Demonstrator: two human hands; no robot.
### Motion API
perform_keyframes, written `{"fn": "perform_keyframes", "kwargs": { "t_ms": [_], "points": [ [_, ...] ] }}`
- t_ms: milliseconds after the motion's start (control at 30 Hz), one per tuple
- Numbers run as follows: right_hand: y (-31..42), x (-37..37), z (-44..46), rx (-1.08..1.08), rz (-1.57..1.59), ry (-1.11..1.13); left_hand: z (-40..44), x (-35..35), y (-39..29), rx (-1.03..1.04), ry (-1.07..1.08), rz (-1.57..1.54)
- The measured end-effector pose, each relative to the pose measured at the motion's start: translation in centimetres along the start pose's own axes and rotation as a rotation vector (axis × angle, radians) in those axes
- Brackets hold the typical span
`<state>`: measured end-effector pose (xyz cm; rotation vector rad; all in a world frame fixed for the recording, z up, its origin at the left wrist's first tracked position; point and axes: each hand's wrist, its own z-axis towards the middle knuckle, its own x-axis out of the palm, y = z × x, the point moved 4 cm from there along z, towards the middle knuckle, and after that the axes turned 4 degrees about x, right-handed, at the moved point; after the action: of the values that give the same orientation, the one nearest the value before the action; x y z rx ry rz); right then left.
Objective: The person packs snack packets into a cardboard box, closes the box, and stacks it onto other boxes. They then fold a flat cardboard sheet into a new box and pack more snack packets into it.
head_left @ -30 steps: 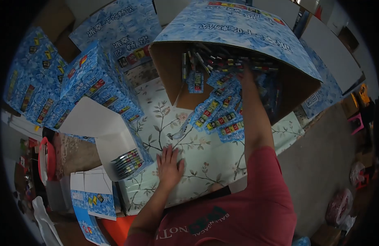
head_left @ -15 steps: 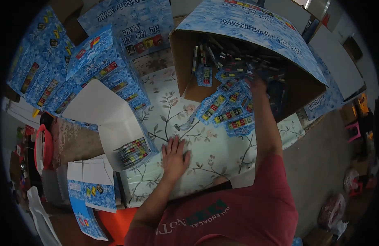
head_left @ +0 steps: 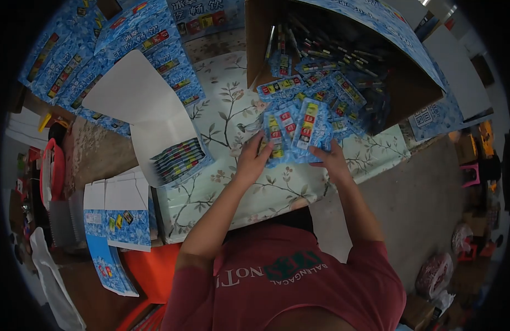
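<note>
Flat blue packets [head_left: 307, 124] with strips of red, yellow and green pictures are gathered between my two hands, above the flowered tablecloth. My left hand [head_left: 254, 159] grips the left edge of this bunch, thumb toward the packets. On the other side, my right hand [head_left: 333, 163] has its thumb on the lower right corner, its other fingers partly hidden beneath. Just behind lie more loose packets [head_left: 349, 91], spilling from a large carton [head_left: 401, 105] tipped on its side. To the left, a small white-lined box [head_left: 161, 118] stands with its lid up and a row of packets [head_left: 178, 161] inside.
Blue printed boxes [head_left: 139, 41] are stacked at the back left. Flattened boxes [head_left: 120, 212] lie at the table's left end, near an orange-red stool [head_left: 147, 270]. The flowered tablecloth [head_left: 227, 190] ends close to my body. Plastic bags [head_left: 434, 273] rest on the floor at right.
My right hand has come out of the large carton toward me, bringing packets with it. My left hand has lifted off the tablecloth and moved up right to the packets.
</note>
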<state>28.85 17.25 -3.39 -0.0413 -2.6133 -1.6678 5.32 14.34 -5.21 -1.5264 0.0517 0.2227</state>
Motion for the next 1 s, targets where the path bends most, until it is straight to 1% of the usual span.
{"fn": "perform_keyframes", "kwargs": {
  "t_ms": [33,67,133,167,233,267,333,367,433,467,533,567,633,667,733,767,833,867,933,967,1000],
  "points": [
    [0.3,0.4,-0.6,-0.029,-0.155,0.075,-0.2,0.6,-0.6,0.074,0.053,0.124],
    [0.2,0.2,-0.6,-0.024,-0.161,0.074,-0.5,1.1,-0.6,0.069,0.053,0.118],
    [1.2,0.4,0.1,-0.185,-0.276,0.136,-0.9,1.8,-0.8,0.183,0.013,0.359],
    [1.4,0.7,0.3,-0.185,-0.277,0.139,-0.9,2.5,-0.3,0.181,0.010,0.359],
    [2.5,1.7,0.3,-0.283,-0.341,0.098,-1.1,4.0,0.2,0.337,-0.101,0.404],
    [2.2,1.9,0.9,-0.286,-0.342,0.104,-1.2,4.7,0.5,0.337,-0.108,0.406],
    [2.3,1.8,2.1,-0.476,-0.343,0.033,-1.6,5.8,0.3,0.358,-0.142,0.480],
    [2.5,1.3,2.8,-0.475,-0.345,0.037,-1.6,6.2,0.3,0.356,-0.146,0.480],
    [2.9,-0.1,4.3,-0.338,-0.132,0.047,-1.7,6.8,0.4,0.351,-0.074,0.318],
    [3.3,-0.7,4.7,-0.336,-0.131,0.048,-1.8,7.2,0.3,0.349,-0.073,0.320],
    [5.4,-2.6,4.2,-0.469,-0.093,-0.151,-2.1,8.0,-0.3,0.424,-0.065,0.471],
    [6.2,-3.0,3.8,-0.470,-0.096,-0.153,-2.1,8.0,-0.3,0.425,-0.065,0.467],
    [8.7,-3.5,1.7,-0.574,-0.106,-0.195,-1.9,8.2,0.2,0.251,0.054,0.216],
    [9.6,-3.4,0.5,-0.573,-0.110,-0.194,-1.8,7.8,0.1,0.249,0.052,0.212],
    [10.5,-1.3,-2.5,-0.551,-0.167,-0.062,-1.7,4.6,-0.5,-0.081,-0.053,-0.390],
    [10.5,-0.2,-3.9,-0.541,-0.162,-0.057,-1.8,2.9,-1.2,-0.091,-0.056,-0.383],
    [9.2,3.2,-5.7,-0.441,-0.434,0.127,-2.4,-2.0,-2.6,0.195,-0.290,-0.608],
    [8.4,4.3,-5.7,-0.428,-0.424,0.144,-3.1,-3.8,-2.1,0.183,-0.302,-0.591],
    [5.9,7.6,-6.3,-0.570,-0.982,0.447,-4.6,-6.2,-2.7,0.353,-0.138,-0.254],
    [4.7,8.3,-6.0,-0.567,-0.970,0.471,-5.7,-6.5,-2.4,0.237,-0.078,-0.088],
    [3.4,9.2,-5.8,-0.650,-0.954,0.557,-6.7,-7.1,-1.5,0.225,-0.090,-0.073]
  ]
}}
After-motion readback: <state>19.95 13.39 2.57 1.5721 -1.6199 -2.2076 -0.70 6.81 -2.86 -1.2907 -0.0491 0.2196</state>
